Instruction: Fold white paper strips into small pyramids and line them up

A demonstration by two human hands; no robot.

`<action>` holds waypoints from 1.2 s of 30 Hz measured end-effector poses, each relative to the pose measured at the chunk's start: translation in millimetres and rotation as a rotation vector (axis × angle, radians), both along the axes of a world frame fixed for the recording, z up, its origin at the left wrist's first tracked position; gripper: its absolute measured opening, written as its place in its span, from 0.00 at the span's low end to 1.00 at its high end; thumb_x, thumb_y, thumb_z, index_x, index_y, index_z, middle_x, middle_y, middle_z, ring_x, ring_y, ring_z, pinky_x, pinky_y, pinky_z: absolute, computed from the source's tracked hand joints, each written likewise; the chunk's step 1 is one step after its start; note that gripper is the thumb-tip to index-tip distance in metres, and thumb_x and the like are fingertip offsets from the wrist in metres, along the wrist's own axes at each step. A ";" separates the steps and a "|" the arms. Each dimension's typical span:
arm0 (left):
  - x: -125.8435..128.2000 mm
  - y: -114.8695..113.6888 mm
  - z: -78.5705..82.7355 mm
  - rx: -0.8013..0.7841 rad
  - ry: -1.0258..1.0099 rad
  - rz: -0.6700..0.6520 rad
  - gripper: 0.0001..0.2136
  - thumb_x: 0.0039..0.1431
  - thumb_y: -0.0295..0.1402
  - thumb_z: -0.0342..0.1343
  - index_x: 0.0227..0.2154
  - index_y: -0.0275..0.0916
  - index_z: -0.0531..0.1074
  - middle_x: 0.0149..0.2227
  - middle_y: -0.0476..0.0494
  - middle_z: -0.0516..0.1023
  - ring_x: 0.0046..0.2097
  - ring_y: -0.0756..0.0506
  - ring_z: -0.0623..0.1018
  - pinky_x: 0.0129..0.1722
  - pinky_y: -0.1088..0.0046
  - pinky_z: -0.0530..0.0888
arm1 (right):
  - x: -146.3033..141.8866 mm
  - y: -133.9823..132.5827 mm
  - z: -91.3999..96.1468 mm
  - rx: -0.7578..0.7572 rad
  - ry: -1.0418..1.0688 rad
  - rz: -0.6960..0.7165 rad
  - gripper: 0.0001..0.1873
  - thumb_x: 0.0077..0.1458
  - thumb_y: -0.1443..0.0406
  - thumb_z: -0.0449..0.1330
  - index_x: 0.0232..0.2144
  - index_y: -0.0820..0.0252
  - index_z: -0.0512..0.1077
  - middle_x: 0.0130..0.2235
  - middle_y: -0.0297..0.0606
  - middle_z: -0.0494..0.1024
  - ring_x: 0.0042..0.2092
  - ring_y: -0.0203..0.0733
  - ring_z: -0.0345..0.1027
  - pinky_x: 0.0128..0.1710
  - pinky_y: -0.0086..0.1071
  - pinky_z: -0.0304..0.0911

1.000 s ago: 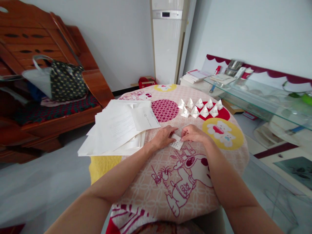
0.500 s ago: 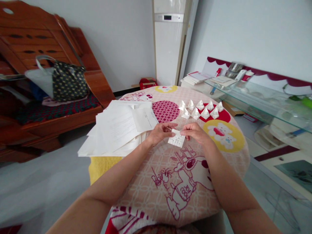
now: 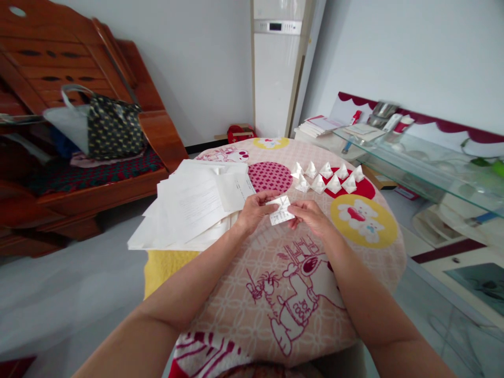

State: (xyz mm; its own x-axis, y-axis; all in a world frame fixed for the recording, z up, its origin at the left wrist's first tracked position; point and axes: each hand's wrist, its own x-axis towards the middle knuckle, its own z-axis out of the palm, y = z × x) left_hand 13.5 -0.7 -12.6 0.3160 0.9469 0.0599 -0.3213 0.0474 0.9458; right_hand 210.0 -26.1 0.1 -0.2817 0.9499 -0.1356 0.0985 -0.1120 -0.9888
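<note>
Between my two hands is a small folded square of white paper (image 3: 281,211) with dark print and creases on its face. My left hand (image 3: 255,211) pinches its left side, thumb on top. On the opposite side, my right hand (image 3: 310,215) grips the right edge between thumb and fingers. Beyond my hands, several white folded-paper pyramids (image 3: 334,184) stand in two rows, partly over a red circle on the tablecloth. A stack of white paper sheets (image 3: 189,205), some printed, lies left of my left hand.
The round table wears a pink patterned tablecloth (image 3: 244,294). To the right stands a glass-topped cabinet (image 3: 417,157) bearing papers and containers. A wooden bench (image 3: 157,136) with a dotted bag (image 3: 114,126) is at left. A tall white air conditioner (image 3: 275,79) stands behind.
The paper square has risen slightly toward the far side and turned between my fingers, showing more of its creased face. My hands still hold it; the view has shifted a little.
</note>
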 end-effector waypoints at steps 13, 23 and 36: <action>-0.1 0.3 -2.3 0.095 0.136 -0.004 0.13 0.40 0.29 0.69 0.29 0.35 0.72 0.28 0.50 0.77 0.30 0.51 0.75 0.33 0.76 0.71 | 0.4 4.7 -5.8 0.212 0.023 -0.231 0.14 0.43 0.55 0.70 0.23 0.61 0.79 0.24 0.36 0.78 0.27 0.38 0.69 0.28 0.31 0.65; -2.5 2.2 -2.0 0.201 0.258 0.021 0.11 0.42 0.32 0.67 0.25 0.36 0.69 0.25 0.52 0.72 0.27 0.53 0.70 0.28 0.78 0.64 | 3.2 3.2 -2.3 0.496 -0.120 -0.173 0.10 0.47 0.58 0.70 0.31 0.59 0.83 0.33 0.37 0.81 0.36 0.42 0.72 0.36 0.33 0.67; -4.2 -2.1 -1.6 0.612 0.743 0.151 0.03 0.50 0.23 0.56 0.27 0.37 0.71 0.29 0.48 0.75 0.33 0.49 0.73 0.37 0.74 0.69 | 6.5 0.2 6.0 0.885 -0.381 0.048 0.08 0.60 0.64 0.62 0.32 0.58 0.82 0.35 0.40 0.80 0.38 0.42 0.73 0.39 0.34 0.67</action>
State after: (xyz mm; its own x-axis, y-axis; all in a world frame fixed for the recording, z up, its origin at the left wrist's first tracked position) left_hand 9.3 -2.9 -14.2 0.3496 0.8521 0.3895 0.4050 -0.5123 0.7573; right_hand 216.5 -25.9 6.1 -0.4079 0.7404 0.5343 0.4151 0.6716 -0.6138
